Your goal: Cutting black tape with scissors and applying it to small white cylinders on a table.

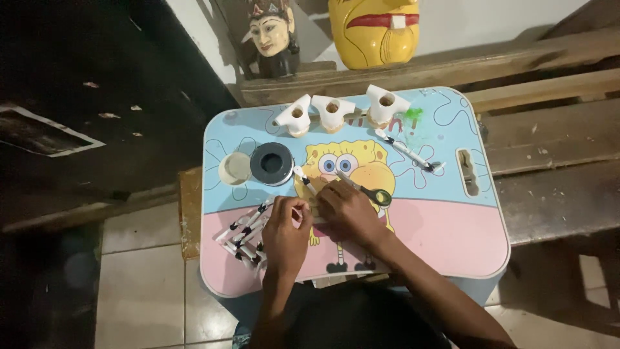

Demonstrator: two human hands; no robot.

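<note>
My left hand [285, 234] and my right hand [349, 210] meet over the middle of a small blue-and-pink cartoon-printed table [445, 232]. Together they pinch a thin white stick with black bands [303, 179] that points up and to the left from my fingers. Scissors with dark handles [369, 191] lie just beyond my right hand. A pile of several similar white-and-black sticks [245, 232] lies beside my left hand.
A black tape roll [272, 163] and a cream lid [235, 168] sit at the left. Three white-winged wooden pieces [332, 111] stand along the far edge, with one more banded stick [408, 151] nearby. Two carved masks [373, 29] rest on a wooden bench behind.
</note>
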